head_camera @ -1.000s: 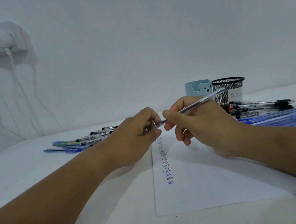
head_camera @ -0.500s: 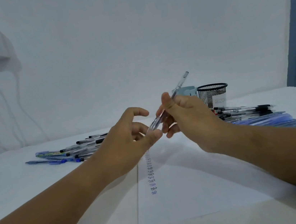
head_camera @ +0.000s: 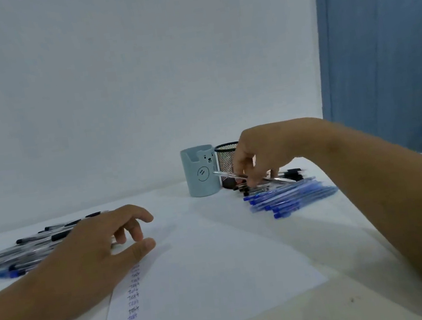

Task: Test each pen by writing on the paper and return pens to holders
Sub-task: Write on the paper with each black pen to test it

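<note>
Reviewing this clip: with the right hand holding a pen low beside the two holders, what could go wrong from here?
1. The right hand holds the clear pen nearly flat over the pile of black-capped pens, so it may end up there rather than in the bear pen holder or mesh pen holder.
2. The forearm could nudge the blue pens.
</note>
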`<action>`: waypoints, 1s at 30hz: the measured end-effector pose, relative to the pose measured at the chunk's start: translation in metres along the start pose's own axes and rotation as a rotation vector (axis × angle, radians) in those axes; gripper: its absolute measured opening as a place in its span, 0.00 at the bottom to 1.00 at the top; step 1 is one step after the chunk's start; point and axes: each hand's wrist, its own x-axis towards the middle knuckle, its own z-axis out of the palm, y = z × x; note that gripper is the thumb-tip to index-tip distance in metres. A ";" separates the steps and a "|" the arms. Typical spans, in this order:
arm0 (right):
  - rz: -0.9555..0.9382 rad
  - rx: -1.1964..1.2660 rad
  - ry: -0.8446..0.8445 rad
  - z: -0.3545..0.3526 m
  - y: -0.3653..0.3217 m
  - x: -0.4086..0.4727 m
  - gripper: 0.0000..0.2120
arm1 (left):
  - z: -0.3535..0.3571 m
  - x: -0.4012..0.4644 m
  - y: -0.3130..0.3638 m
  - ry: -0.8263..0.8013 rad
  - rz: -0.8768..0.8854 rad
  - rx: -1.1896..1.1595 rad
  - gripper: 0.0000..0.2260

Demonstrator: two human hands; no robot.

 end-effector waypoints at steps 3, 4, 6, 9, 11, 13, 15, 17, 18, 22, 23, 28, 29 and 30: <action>0.090 -0.113 -0.051 0.000 0.009 0.002 0.10 | 0.003 0.001 -0.006 0.016 -0.003 -0.018 0.16; 0.112 -0.139 -0.071 0.000 0.010 0.002 0.10 | 0.004 0.002 -0.008 0.021 -0.004 -0.018 0.16; 0.154 -0.203 -0.126 0.000 0.011 0.000 0.10 | 0.005 0.003 -0.011 0.034 -0.003 -0.012 0.17; 0.198 -0.309 -0.161 0.001 0.010 -0.001 0.13 | 0.005 0.005 -0.012 0.032 0.001 -0.016 0.17; 0.174 -0.367 -0.131 0.002 0.004 -0.003 0.15 | 0.002 0.006 -0.011 0.010 0.004 -0.008 0.18; 0.130 -0.401 -0.109 0.004 -0.005 -0.002 0.16 | -0.001 0.006 -0.011 -0.004 -0.005 -0.028 0.18; 0.108 -0.422 -0.106 0.009 -0.013 0.001 0.16 | -0.005 0.006 -0.014 0.002 -0.011 -0.034 0.18; 0.113 -0.459 -0.141 0.015 -0.019 0.006 0.15 | -0.008 0.007 -0.018 0.008 -0.019 -0.027 0.18; 0.118 -0.471 -0.160 0.017 -0.020 0.008 0.15 | -0.009 0.007 -0.021 0.007 -0.024 -0.026 0.17; 0.139 -0.461 -0.191 0.019 -0.021 0.008 0.13 | -0.011 0.007 -0.028 -0.003 -0.031 -0.016 0.17; 0.144 -0.457 -0.205 0.018 -0.021 0.007 0.13 | -0.011 0.007 -0.028 -0.001 -0.029 -0.016 0.17; 0.166 -0.496 -0.273 0.017 -0.019 0.003 0.12 | -0.009 0.007 -0.030 0.005 -0.019 -0.012 0.18; 0.163 -0.504 -0.274 0.017 -0.018 0.004 0.13 | -0.009 0.007 -0.031 0.008 -0.017 -0.010 0.18; 0.160 -0.510 -0.276 0.017 -0.017 0.004 0.13 | -0.009 0.007 -0.031 0.010 -0.014 -0.007 0.18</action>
